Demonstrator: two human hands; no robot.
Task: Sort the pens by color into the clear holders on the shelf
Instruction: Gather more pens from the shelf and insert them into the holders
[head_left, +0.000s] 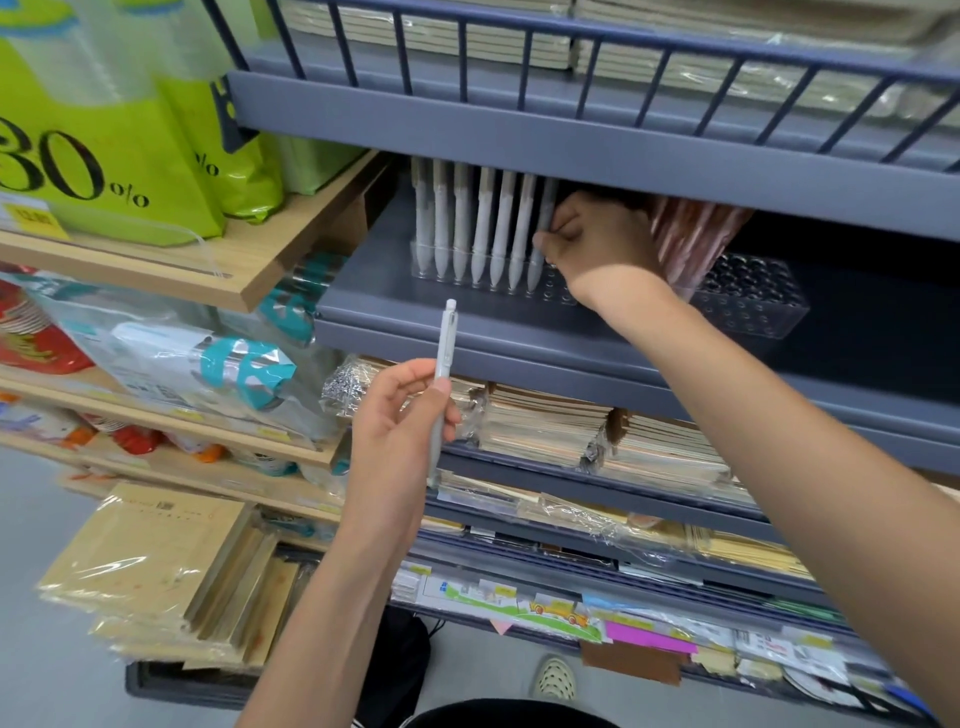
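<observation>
Upright white pens (480, 223) in clear holder (498, 283)

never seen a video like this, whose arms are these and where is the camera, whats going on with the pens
No machine here: one camera worn on a person's head looks down at their own two bare hands. The left hand holds a spare pale pen upright. The right hand reaches onto the grey shelf and pinches the end pen of a row of whitish pens standing in a clear holder. Beside it, a second clear holder has pink pens.
</observation>
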